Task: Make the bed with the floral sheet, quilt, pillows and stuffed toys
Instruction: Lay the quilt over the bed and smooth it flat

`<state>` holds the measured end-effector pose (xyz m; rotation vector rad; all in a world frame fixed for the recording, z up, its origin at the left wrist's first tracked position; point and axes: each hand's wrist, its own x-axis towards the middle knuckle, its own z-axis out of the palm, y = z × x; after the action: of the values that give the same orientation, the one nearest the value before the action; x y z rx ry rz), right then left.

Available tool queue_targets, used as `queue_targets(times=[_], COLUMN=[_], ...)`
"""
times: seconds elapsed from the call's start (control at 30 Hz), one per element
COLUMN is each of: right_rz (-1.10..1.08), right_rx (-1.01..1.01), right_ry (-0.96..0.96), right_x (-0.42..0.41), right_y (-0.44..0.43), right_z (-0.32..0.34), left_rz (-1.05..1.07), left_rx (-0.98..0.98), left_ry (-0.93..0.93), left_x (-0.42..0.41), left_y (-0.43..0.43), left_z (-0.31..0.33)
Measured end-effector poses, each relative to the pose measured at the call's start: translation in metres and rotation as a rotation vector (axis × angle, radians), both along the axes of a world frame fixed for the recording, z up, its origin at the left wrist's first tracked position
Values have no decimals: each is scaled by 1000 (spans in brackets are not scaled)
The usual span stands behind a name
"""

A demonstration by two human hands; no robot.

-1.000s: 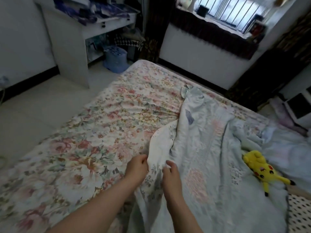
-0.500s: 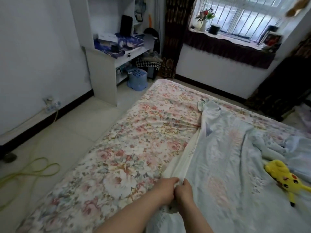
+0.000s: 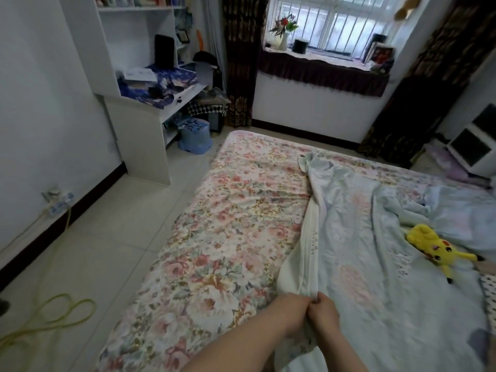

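Pale blue quilt [image 3: 375, 251] on the right half of the floral sheet [image 3: 228, 237], near edge pinched by touching left hand [image 3: 292, 314] and right hand [image 3: 326, 314]; yellow stuffed toy [image 3: 434, 248] on it, far right.

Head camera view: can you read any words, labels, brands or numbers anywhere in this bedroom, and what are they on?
Nothing here is legible.
Blue plastic tub: dark print on its top, too blurred to read.
White box on the desk: marks too small to read.
Books on the shelf: spines too blurred.
Floral sheet and quilt: patterns only, no lettering visible.
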<state>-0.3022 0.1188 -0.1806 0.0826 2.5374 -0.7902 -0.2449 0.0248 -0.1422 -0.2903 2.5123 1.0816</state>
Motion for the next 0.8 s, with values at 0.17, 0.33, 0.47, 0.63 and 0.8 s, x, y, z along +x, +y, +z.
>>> queue_targets(times=[0.17,0.33,0.47,0.63,0.8], right_rz=[-28,-123,-160,-195,-127], right_rx=[-49,-19,49,138,176], right_ry=[46,84,160,200,200], right_x=[20,55,76,107,122], right_y=[3,1,-15,-32,-33], right_z=[19,29,42,61,61], left_rz=[-87,-359,-478,-551,-564], left_rx=[-30,-117,-159,-162,-222], left_ry=[78,198,274,334,406], left_x=[12,21,30,50,42], left_y=[-9,-22,-46,-57,-61], left_z=[16,23,23,34,30])
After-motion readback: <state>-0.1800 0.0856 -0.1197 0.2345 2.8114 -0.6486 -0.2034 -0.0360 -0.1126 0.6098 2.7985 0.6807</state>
